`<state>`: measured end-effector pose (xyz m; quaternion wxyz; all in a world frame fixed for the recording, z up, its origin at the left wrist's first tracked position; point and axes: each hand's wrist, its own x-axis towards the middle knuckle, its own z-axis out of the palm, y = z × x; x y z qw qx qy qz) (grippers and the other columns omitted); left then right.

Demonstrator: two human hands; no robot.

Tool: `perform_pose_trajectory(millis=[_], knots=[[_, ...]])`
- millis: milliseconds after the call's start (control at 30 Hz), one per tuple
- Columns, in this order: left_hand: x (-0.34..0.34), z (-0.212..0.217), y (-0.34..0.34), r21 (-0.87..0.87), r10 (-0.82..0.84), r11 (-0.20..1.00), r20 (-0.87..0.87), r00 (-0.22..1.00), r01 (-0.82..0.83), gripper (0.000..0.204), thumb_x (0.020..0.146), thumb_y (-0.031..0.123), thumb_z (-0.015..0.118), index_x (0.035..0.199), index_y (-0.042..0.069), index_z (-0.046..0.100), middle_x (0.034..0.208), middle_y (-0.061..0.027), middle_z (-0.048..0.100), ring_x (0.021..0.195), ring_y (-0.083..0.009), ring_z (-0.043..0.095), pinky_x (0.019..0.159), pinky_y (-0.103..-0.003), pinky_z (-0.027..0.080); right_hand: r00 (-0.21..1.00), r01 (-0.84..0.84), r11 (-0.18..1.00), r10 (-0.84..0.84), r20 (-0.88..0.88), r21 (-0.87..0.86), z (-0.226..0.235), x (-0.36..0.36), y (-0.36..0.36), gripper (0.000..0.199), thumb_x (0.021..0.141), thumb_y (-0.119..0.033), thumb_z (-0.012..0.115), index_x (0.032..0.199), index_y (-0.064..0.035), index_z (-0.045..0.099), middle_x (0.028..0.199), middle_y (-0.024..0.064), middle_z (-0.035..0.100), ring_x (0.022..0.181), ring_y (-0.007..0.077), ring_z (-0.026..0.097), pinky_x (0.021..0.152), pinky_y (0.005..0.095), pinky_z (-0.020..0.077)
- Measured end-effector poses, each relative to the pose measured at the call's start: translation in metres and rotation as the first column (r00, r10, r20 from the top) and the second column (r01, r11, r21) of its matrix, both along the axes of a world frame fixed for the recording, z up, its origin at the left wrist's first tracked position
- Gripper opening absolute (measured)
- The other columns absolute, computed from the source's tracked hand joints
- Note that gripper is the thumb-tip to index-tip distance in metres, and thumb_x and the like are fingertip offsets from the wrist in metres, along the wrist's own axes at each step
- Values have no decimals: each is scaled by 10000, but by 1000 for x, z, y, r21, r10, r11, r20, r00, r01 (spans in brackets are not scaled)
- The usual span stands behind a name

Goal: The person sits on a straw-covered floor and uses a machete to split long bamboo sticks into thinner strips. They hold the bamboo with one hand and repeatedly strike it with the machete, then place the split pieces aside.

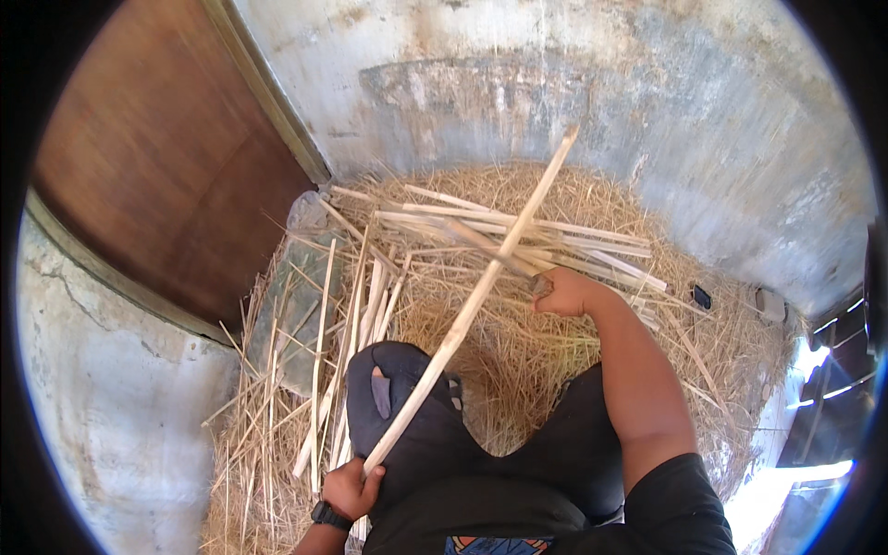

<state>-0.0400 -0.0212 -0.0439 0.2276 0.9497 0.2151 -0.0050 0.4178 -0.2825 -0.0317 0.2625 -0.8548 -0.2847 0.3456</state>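
Note:
A long pale strip of split wood [460, 326] slants from lower left to upper right across my lap. My left hand [351, 487], with a dark watch on its wrist, is closed around its near end beside my left thigh. The far end rises over the straw towards the wall. My right hand [563, 292] is closed on the handle of a knife with a long, dull blade [480, 242]. That blade points up and left, and crosses the strip near its middle. Whether the edge touches the wood I cannot tell.
Several pale strips [601, 245] lie in a pile ahead, and more strips [326, 356] lie to the left. Loose straw [546, 356] covers the floor. A grey-green slab [298, 319] sits by the brown door [176, 176]. A small black object [702, 297] lies at right near the stained wall [740, 139].

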Motion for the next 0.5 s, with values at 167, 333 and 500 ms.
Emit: perform_pose_trajectory(millis=[167,333,500], knots=[[1,7,1,-18,-14,1000,5,1000,14,448,928,436,658,749,34,572,585,-198,599,586,-423,641,535,-491,505,983,12,982,-46,177,186,2,-18,6,388,799,-316,762,1084,-65,678,919,150,706,913,319,683,828,451,518],[0,3,3,-8,-24,1000,-25,999,24,459,921,438,665,718,42,551,575,-198,589,570,-427,628,526,-495,497,857,-374,919,394,332,-124,34,-69,28,492,788,-328,760,1187,-57,665,996,169,719,992,331,686,883,454,527],[0,-3,3,62,-35,998,0,999,35,464,909,437,680,695,49,540,545,-185,563,541,-419,614,503,-494,482,972,-153,985,136,193,76,6,-21,8,471,791,-327,766,1145,-32,668,1013,178,714,978,348,680,866,467,524]])
